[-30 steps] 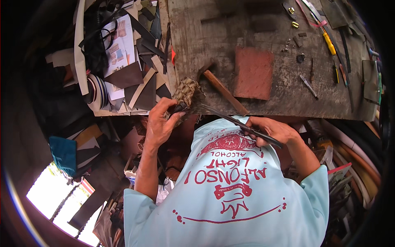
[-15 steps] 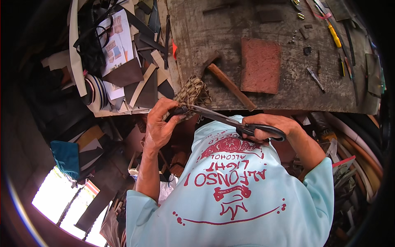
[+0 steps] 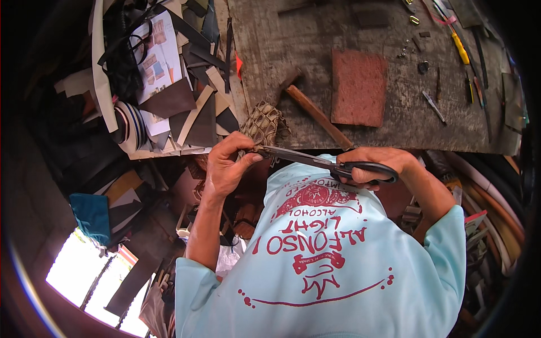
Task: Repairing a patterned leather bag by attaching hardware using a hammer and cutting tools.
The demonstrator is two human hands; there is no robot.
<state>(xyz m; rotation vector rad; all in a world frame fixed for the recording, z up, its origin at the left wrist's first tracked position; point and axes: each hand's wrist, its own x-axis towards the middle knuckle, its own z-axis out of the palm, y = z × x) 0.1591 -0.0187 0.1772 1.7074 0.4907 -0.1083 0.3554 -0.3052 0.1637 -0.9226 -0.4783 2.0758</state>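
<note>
My left hand (image 3: 230,163) pinches a piece of brown-and-tan scale-patterned leather (image 3: 262,125) at its near edge. The rest of the piece rises over the table's front edge. Through the black handles of a pair of scissors (image 3: 315,160) go the fingers of my right hand (image 3: 375,164). The blades point left, nearly closed, with their tips at the leather beside my left fingertips. Whether the tips bite into the leather cannot be made out. Just beyond, a wooden-handled hammer (image 3: 318,117) lies on the table, its handle end near my right hand.
The worn wooden table (image 3: 304,50) bears a reddish rectangular slab (image 3: 359,87), a yellow-handled tool (image 3: 460,48) and a pen (image 3: 434,107). Leather scraps (image 3: 197,121) and printed sheets (image 3: 158,53) crowd its left side. Material rolls (image 3: 484,194) stand at the lower right.
The leather has turned in my left hand, and the dark part at my fingertips no longer shows. My right hand and the scissors have shifted slightly right, the blades closing a little.
</note>
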